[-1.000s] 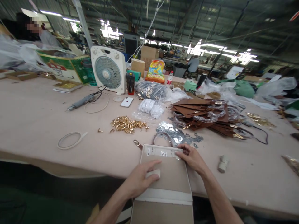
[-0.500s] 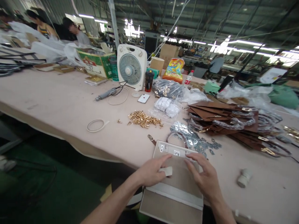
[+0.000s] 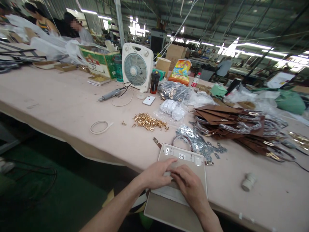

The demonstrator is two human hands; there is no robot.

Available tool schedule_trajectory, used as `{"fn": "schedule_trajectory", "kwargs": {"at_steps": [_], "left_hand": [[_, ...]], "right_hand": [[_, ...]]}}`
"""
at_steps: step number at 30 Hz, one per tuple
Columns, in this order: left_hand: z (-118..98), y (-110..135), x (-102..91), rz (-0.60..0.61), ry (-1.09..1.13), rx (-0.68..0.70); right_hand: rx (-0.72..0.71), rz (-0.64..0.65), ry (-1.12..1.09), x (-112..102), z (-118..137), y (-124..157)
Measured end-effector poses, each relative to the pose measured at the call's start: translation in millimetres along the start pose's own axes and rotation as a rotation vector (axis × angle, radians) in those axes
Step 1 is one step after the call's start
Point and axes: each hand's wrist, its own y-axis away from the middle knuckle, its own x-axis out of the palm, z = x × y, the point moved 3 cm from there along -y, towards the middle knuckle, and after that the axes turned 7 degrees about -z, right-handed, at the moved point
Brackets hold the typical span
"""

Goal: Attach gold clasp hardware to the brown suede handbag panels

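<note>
A beige bag panel point(image 3: 185, 154) with a white metal-fitted top edge lies at the table's near edge and overhangs it toward me. My left hand point(image 3: 156, 175) rests on its middle, fingers closed around a small beige tab that is almost hidden. My right hand point(image 3: 190, 188) lies beside it, fingers curled and meeting the left fingertips at that tab. A handle loop with brown strap ends point(image 3: 156, 142) sticks out from under the panel's far side.
Beyond the panel lie silver metal pieces point(image 3: 201, 143), a pile of gold fittings point(image 3: 149, 121) and a stack of brown leather parts point(image 3: 231, 124). A white tape ring point(image 3: 98, 127), a phone point(image 3: 148, 100), a fan point(image 3: 137, 67) and a white cylinder point(image 3: 248, 182) are also on the table. People work at the far left.
My right hand left the panel's top edge and came down to meet my left hand at the tab. The view swung left.
</note>
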Motion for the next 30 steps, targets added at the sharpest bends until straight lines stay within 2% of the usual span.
{"fn": "schedule_trajectory", "kwargs": {"at_steps": [6,15,23,26,30], "left_hand": [[3,3,-1.6,0.028,0.243,-0.146],[-2,6,-2.7,-0.086,0.04,-0.163],[-11,7,-7.3,-0.082,-0.09,-0.064],[-11,6,-7.6,-0.072,-0.113,-0.049],[-8,6,-6.1,-0.081,-0.099,-0.056]], "right_hand": [[0.059,-0.021,-0.068,-4,-2,0],[0.107,-0.05,-0.107,0,-4,3],[0.056,-0.087,-0.109,2,-4,5],[0.018,-0.064,-0.112,3,-2,4],[0.037,-0.069,-0.087,4,-2,5]]}}
